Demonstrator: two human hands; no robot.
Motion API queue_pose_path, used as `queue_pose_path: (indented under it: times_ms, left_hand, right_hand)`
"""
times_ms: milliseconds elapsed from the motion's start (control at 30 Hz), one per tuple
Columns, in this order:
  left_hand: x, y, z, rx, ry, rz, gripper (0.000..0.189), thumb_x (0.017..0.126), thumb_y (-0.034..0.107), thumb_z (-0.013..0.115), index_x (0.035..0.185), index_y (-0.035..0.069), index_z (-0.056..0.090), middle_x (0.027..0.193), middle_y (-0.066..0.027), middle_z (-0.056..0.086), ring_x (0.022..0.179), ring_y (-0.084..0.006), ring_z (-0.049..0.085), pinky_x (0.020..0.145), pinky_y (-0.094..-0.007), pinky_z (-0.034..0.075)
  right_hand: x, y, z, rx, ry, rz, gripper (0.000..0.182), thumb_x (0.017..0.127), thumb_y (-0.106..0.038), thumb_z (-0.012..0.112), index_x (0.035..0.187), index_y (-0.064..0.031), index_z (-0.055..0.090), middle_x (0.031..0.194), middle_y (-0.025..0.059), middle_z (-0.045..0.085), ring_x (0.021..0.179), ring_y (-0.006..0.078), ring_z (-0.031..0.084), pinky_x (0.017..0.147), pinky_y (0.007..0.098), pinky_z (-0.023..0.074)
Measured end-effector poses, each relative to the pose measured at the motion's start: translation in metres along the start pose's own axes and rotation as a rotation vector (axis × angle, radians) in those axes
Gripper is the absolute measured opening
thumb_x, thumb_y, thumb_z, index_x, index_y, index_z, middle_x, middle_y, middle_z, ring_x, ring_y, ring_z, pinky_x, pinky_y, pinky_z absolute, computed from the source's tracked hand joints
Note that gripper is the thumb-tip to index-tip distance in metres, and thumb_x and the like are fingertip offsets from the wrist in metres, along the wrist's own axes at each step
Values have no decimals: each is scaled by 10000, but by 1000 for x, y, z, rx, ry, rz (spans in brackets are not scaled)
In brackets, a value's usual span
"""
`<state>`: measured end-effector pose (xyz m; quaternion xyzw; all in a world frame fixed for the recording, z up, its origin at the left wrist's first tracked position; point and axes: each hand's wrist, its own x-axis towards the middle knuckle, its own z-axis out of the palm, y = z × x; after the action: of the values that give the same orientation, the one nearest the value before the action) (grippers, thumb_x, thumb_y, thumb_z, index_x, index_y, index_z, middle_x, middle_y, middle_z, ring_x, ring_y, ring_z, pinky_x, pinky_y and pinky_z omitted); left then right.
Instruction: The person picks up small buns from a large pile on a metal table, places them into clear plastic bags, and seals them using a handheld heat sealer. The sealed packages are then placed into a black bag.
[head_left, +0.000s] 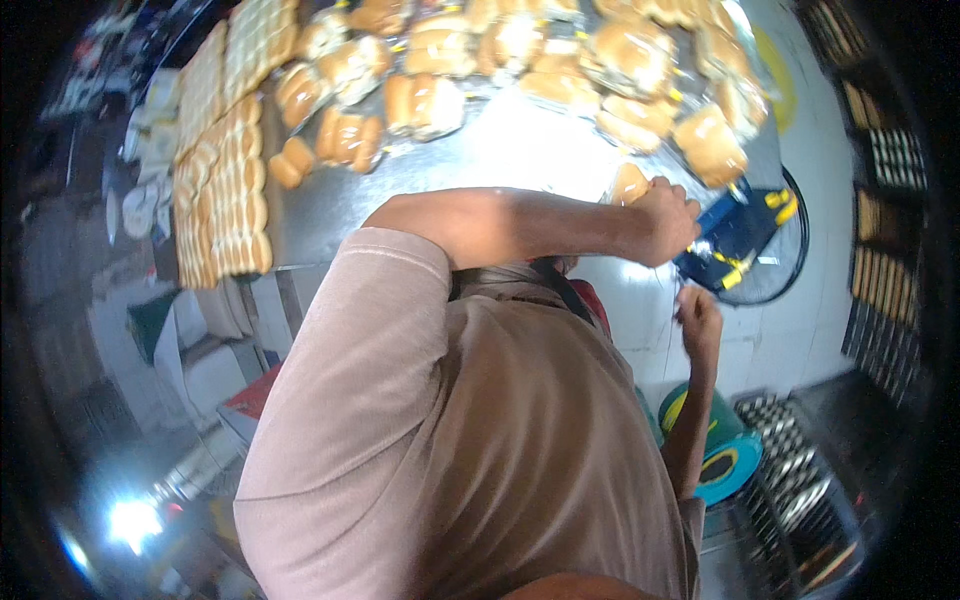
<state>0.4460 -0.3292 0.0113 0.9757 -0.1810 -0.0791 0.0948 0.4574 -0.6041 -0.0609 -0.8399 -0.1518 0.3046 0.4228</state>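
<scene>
My left hand (667, 223) reaches across to the right, its fingers closed at the end of a clear plastic bag of bread rolls (628, 184) near the table's front edge. Just beyond it is a blue bag-neck tape sealer (720, 217) with yellow parts. Lower down, my right hand (700, 316) is raised off the table with its fingers curled; whether it holds anything is unclear. Several bagged bread rolls (424, 105) lie across the metal table (337, 202). A small unbagged pair of rolls (291, 162) sits at the left.
Joined slabs of bread rolls (225, 202) are stacked at the table's left end. A black ring (804, 225) surrounds the sealer's right side. Racks with trays of bread (885, 285) stand at the far right. A green and turquoise round container (731, 465) is at the lower right.
</scene>
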Motion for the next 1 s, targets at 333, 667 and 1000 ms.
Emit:
queue_pose_path:
  times_ms: [333, 667, 1000]
  left_hand:
    - [-275, -187, -102, 22, 194, -771, 628, 757, 252, 781, 1331, 60, 614, 1232, -210, 654, 1153, -370, 629, 1011, -451, 502]
    - [-458, -225, -14, -481, 810, -770, 240, 929, 162, 697, 1122, 19, 707, 1070, -168, 709, 1030, -269, 697, 891, -359, 557]
    - [-259, -137, 41, -617, 591, -163, 372, 948, 35, 530, 1310, 9, 609, 1169, -193, 666, 1081, -369, 641, 935, -465, 525]
  right_hand:
    - [-4, -156, 165, -318, -362, -158, 269, 945, -151, 704, 1141, 31, 683, 844, 173, 700, 701, 202, 657, 663, 364, 522]
    - [30, -228, 270, -361, -26, -349, 306, 932, -166, 688, 1184, 6, 676, 1157, 210, 690, 1084, 372, 663, 965, 424, 510]
    - [94, -187, 261, -552, 484, -600, 147, 858, -165, 755, 959, -60, 735, 1052, 104, 725, 1048, 318, 658, 905, 402, 531]
